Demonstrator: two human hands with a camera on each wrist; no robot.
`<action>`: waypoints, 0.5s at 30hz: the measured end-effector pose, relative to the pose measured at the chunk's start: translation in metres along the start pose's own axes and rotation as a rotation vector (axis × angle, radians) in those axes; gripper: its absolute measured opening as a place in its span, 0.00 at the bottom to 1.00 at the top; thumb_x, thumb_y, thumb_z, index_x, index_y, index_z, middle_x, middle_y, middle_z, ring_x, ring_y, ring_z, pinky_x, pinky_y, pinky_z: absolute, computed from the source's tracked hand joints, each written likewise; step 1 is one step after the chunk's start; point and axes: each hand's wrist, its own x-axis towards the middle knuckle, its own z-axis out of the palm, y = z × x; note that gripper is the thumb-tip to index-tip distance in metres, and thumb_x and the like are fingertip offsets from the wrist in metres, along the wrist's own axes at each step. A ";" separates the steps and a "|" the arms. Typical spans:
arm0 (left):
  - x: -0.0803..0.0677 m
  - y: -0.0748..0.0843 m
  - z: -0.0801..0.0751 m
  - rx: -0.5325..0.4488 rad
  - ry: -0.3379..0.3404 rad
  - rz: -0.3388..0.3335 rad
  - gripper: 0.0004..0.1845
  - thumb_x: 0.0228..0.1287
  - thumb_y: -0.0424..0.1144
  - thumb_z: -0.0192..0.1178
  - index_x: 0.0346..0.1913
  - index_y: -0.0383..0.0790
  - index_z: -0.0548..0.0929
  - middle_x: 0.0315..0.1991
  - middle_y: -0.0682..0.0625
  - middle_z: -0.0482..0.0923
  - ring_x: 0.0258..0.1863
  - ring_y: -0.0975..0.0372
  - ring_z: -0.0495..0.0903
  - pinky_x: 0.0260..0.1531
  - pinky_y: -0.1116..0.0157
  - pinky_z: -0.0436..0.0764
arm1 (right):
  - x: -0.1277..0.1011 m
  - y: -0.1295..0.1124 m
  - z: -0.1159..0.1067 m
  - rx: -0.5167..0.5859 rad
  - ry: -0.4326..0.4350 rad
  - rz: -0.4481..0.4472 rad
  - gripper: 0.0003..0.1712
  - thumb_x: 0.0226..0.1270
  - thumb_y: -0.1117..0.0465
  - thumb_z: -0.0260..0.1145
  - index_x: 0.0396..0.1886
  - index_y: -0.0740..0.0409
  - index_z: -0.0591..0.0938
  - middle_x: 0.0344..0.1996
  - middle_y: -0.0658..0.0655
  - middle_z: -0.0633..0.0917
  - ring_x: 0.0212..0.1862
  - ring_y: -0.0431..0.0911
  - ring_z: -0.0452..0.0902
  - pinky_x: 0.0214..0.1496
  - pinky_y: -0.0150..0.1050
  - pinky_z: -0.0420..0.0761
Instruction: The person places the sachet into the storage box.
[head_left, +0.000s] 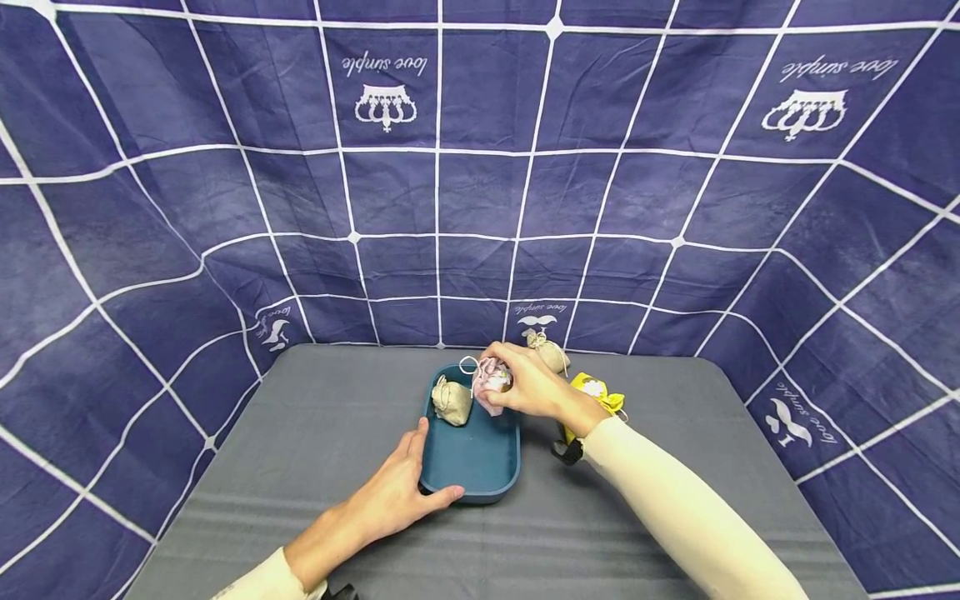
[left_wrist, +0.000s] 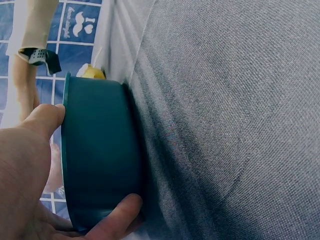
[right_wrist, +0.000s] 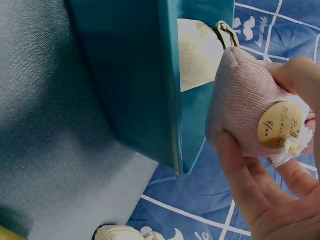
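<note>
A pink drawstring pouch with a round gold label and a white flower hangs over the far right part of a blue-green tray. My right hand pinches it between thumb and fingers. Inside the tray, towards the far left, sits a beige drawstring pouch. My left hand holds the tray at its near left corner. In the left wrist view the thumb lies on the rim, with a fingertip against the outer wall.
Right of the tray, partly behind my right hand and arm, lie another beige pouch and yellow cloth pouches. The grey table is bordered by blue checked cloth at the back and sides.
</note>
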 end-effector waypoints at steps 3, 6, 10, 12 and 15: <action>0.000 0.000 0.000 0.002 0.003 0.002 0.71 0.67 0.68 0.82 0.91 0.20 0.57 0.81 0.26 0.73 0.79 0.39 0.81 0.79 0.42 0.82 | 0.002 0.002 0.003 -0.009 -0.006 0.013 0.29 0.63 0.58 0.89 0.61 0.51 0.86 0.52 0.54 0.93 0.52 0.46 0.91 0.57 0.44 0.92; 0.000 0.000 0.000 0.003 0.004 0.004 0.71 0.67 0.68 0.82 0.91 0.20 0.57 0.82 0.26 0.73 0.79 0.39 0.81 0.79 0.42 0.82 | 0.004 0.003 0.005 -0.011 -0.016 0.029 0.29 0.63 0.58 0.88 0.62 0.51 0.86 0.52 0.54 0.93 0.53 0.47 0.91 0.58 0.45 0.92; 0.000 0.000 0.000 -0.002 0.002 0.004 0.71 0.67 0.68 0.83 0.91 0.20 0.57 0.82 0.26 0.72 0.80 0.39 0.80 0.80 0.41 0.81 | 0.007 0.004 0.007 -0.010 -0.038 0.054 0.28 0.65 0.57 0.88 0.62 0.51 0.86 0.52 0.54 0.93 0.52 0.46 0.91 0.58 0.44 0.91; 0.000 0.000 0.000 -0.004 -0.002 0.002 0.71 0.67 0.68 0.82 0.91 0.20 0.57 0.83 0.25 0.71 0.81 0.39 0.80 0.80 0.41 0.81 | 0.007 0.005 0.009 -0.014 -0.052 0.062 0.29 0.66 0.57 0.88 0.62 0.51 0.86 0.52 0.54 0.92 0.53 0.46 0.90 0.58 0.44 0.91; 0.000 -0.001 0.000 -0.007 -0.007 -0.002 0.72 0.67 0.68 0.82 0.91 0.20 0.57 0.83 0.25 0.71 0.81 0.38 0.79 0.80 0.41 0.80 | 0.008 0.004 0.012 -0.026 -0.085 0.063 0.30 0.66 0.59 0.88 0.65 0.54 0.85 0.56 0.57 0.93 0.56 0.49 0.91 0.63 0.47 0.91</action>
